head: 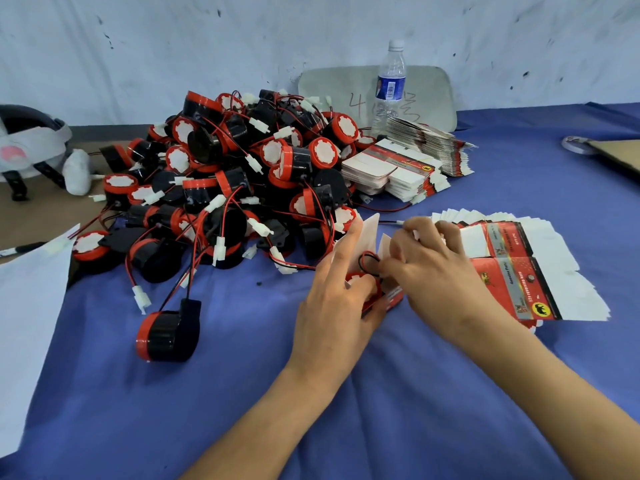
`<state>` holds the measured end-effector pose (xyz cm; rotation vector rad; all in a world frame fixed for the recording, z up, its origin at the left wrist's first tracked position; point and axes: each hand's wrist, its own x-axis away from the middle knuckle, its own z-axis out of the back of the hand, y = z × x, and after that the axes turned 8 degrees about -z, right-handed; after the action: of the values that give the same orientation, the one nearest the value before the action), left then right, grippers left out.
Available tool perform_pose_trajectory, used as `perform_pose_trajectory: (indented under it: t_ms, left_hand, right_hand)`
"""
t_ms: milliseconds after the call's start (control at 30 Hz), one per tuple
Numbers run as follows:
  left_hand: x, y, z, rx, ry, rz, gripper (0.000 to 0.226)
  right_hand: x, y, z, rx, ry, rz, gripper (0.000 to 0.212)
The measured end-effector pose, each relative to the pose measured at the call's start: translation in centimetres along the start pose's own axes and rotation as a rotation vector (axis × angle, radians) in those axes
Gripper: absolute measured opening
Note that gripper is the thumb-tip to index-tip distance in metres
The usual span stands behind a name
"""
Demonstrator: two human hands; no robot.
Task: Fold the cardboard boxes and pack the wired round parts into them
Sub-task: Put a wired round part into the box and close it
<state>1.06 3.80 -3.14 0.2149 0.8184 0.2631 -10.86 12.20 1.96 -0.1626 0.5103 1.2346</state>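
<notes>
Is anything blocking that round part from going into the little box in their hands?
Nothing visible does. The round part already sits in the open cardboard box, which the left hand grips. Only its looped wire sticks out, pinched by the right hand, and the white flaps stand open.

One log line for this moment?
packing | left hand grips cardboard box, round part inside | right hand pinches wire | flaps open

Left hand point(337, 292) gripping open box point(367, 237), right hand point(433, 268) tucking wire point(367, 261) inside
</notes>
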Motion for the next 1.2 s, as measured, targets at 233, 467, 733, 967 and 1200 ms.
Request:
perform_pose_trajectory:
  t_ms: [233, 467, 733, 967, 1200]
  left_hand:
    - [-0.2, -0.6, 0.4, 0.064, -0.051, 0.012, 0.027]
    - [-0.4, -1.0, 0.7, 0.095, -0.094, 0.005, 0.028]
    - [-0.4, -0.7, 0.9, 0.073, -0.096, 0.002, 0.019]
    - [-0.4, -0.7, 0.9, 0.08, -0.109, -0.001, 0.019]
    - [-0.4, -0.5, 0.9, 0.071, -0.091, 0.003, 0.018]
  right_hand:
    - [-2.4, 1.5, 2.1, 0.176, -0.05, 0.316, 0.028]
    - [-1.0, 0.7, -0.1, 0.127, 0.12, 0.307, 0.027]
    - [2.5, -2.1, -1.4, -0.311, -0.049, -0.159, 0.008]
    - [3.6, -2.2, -1.5, -0.489, 0.023, -0.289, 0.02]
    - [2.0, -2.1, -1.7, -0.376, 0.113, -0.164, 0.025]
